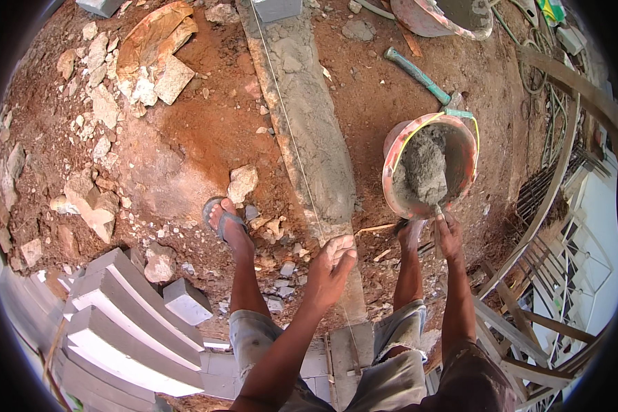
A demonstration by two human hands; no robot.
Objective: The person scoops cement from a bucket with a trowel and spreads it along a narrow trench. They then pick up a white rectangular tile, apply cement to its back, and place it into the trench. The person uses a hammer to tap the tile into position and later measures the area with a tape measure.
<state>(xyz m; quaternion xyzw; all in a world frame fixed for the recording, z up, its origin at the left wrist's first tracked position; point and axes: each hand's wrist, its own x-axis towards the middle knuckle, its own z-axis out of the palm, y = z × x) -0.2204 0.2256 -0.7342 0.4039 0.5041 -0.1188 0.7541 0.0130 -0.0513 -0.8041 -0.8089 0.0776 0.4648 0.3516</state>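
My right hand (450, 235) is closed round the handle of a trowel (438, 209) at the near rim of a round, mortar-smeared bucket (394, 180). The trowel's blade is hidden under a heap of wet grey mortar (427, 168) inside the bucket. My left hand (332, 266) hangs over the near end of a long mortar bed (310, 130), beside a taut string (292, 130). Its fingers are loosely bent, with the thumb apart, and nothing shows in them.
A hammer (419, 77) with a teal handle lies beyond the bucket. Pale blocks (117, 323) are stacked at the near left. Broken rubble (93, 206) covers the left ground. Another bucket (426, 17) stands at the far right. Timber (563, 75) and bars line the right side.
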